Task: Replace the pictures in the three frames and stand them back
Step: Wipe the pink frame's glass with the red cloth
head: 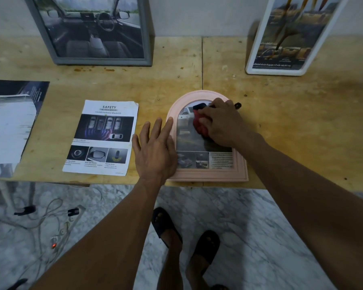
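Dark print, far left of pink arched frame, cut off by the edge; grey frame behind-left, top cropped; safety leaflet just left; left hand lay flat, fingers spread, on the pink frame's left rim; right hand gripped a red cloth, mostly hidden, on its picture; white frame behind-right, top cropped
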A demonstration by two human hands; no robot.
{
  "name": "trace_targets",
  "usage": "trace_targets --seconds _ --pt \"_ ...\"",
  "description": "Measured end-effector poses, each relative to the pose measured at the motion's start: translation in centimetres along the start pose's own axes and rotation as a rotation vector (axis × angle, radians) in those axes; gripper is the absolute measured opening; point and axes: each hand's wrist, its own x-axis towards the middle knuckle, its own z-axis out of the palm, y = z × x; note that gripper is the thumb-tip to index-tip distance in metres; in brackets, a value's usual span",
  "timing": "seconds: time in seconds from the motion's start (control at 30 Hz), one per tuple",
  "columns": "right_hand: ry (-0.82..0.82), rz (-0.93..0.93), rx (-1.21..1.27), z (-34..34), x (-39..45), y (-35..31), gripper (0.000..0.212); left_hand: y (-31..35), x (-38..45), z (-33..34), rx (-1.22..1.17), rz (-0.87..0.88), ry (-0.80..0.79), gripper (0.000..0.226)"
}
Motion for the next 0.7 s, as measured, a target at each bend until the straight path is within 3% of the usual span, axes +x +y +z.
trace_targets --seconds 0.33,0.43,0.53,0.7 --pt "0.018 -0.223 0.072 2.3 -6.4 -1.2 0.021 0.2 -0.1 -0.3 -0.021 0.017 0.001 0.053" --pt "-0.131 -0.225 0.085 1.2 -7.0 -1.1 0.021 0.2 -0.1 -0.3 -0.022 0.014 -0.003 0.053" --pt "-0.305 -0.098 0.109 -1.4 -5.4 -0.2 0.018 0.1 -0.1 -0.2 -0.017 0.015 -0.001 0.053" --pt "0.147 -0.019 -0.005 -3.4 -1.3 2.0 0.021 0.1 -0.1 -0.2 -0.032 0.018 0.006 0.053"
